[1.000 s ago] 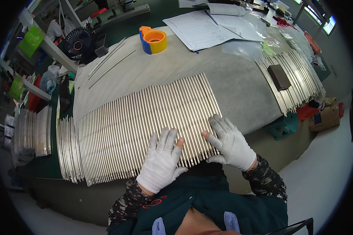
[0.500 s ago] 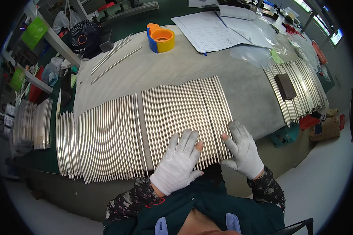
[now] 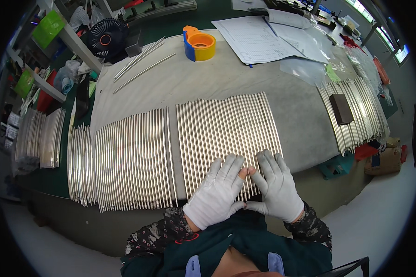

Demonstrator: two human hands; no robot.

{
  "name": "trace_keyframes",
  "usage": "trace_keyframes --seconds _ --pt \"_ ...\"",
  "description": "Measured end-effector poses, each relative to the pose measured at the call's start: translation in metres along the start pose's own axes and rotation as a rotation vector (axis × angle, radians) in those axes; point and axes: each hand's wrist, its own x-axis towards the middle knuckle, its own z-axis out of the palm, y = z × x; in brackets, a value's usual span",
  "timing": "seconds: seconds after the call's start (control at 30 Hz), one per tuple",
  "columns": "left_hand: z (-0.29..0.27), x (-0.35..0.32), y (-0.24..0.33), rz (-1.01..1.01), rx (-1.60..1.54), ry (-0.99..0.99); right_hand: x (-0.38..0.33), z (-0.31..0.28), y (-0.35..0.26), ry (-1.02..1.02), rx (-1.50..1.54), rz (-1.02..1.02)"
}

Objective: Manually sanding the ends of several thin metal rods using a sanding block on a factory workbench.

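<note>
Thin silvery metal rods (image 3: 226,129) lie side by side in a broad row before me. My left hand (image 3: 217,191), in a white glove with a bare fingertip showing, rests flat on the near ends of this row, fingers stretched. Beside it my right hand (image 3: 278,187), gloved the same way, lies over the row's near right part with its fingers spread. The two thumbs nearly meet over the near ends. Left of a narrow gap, another row of rods (image 3: 134,159) lies with a single rod along its right side. Neither hand grips anything.
A tape roll in an orange and blue holder (image 3: 200,45) stands at the back. Printed sheets (image 3: 259,41) lie behind, right of it. At the right, a dark block (image 3: 341,109) sits on more rods (image 3: 360,120). Loose rods (image 3: 143,74) and a black fan (image 3: 105,39) are far left.
My right hand has moved left from the row's right edge onto the rods, closer to my left hand. The rods there now lie closer together. The view has shifted slightly.
</note>
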Motion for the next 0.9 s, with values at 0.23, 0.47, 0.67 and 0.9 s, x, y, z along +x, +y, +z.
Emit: trace_keyframes --seconds 0.23,0.47,0.67,0.9 --pt "0.001 -0.001 0.001 -0.026 -0.012 0.003 0.005 0.002 0.0 -0.061 -0.064 -0.011" --pt "0.005 0.002 0.001 -0.026 0.022 0.019 0.006 0.001 -0.001 -0.053 -0.041 0.014" --pt "0.003 0.001 0.0 -0.008 -0.028 0.037 0.004 0.006 -0.001 -0.04 -0.068 0.008" --pt "-0.025 -0.022 -0.007 -0.153 0.062 0.041 0.0 0.006 0.003 -0.009 -0.038 -0.02"
